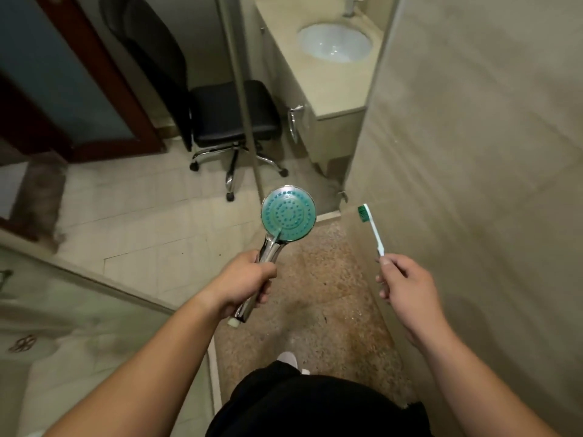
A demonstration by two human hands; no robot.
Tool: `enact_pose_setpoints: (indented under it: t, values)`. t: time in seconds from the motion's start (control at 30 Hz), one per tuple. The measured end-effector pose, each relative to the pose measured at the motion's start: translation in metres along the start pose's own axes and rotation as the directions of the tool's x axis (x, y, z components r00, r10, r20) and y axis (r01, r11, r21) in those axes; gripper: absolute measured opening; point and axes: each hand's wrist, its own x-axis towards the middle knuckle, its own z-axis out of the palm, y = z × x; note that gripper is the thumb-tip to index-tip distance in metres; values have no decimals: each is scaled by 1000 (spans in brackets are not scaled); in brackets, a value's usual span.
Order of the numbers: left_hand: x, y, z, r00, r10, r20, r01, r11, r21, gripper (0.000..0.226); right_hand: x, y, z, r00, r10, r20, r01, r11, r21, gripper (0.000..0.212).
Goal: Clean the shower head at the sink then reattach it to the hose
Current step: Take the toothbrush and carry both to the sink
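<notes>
Dark shorts [315,408] fill the bottom of the frame, and up from there both forearms reach out. Left hand [244,283] wraps tight around the chrome handle of the shower head [288,214], its green nozzle face turned up toward us at centre frame. Right hand [403,283] pinches a white toothbrush [372,227] by its end, green bristles pointing up, well apart from the head. Sink basin [334,42] sits at upper right, black office chair [233,118] just left of it.

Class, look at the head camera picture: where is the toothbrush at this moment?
The toothbrush is right of centre, pinched by its handle end in the right hand, bristles up, beside the beige wall and apart from the shower head.
</notes>
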Motion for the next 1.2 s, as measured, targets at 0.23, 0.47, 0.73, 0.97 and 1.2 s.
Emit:
enact_pose_setpoints:
  t: [0.23, 0.47, 0.73, 0.97, 1.2]
  values:
    - [4, -15, -40, 997, -18, -70, 13, 998, -65, 19, 16, -11, 36, 996, 14, 88, -12, 1000, -22, 19]
    - [4, -20, -53, 988, -55, -144, 37, 991, -129, 17, 52, -18, 49, 981, 8, 192, 0, 999, -38, 17]
    - [-5, -40, -48, 946, -179, -272, 104, 957, -269, 13, 97, -49, 77, 927, -45, 371, 74, 995, -63, 22]
    - [-9, -59, -64, 917, -248, -311, 112, 912, -396, 15, 121, -96, 143, 850, -113, 515, 146, 989, -25, 23]
    - [23, -47, -122, 872, -287, -395, 114, 906, -407, 12, 142, -114, 191, 845, -92, 527, 140, 989, -51, 20]
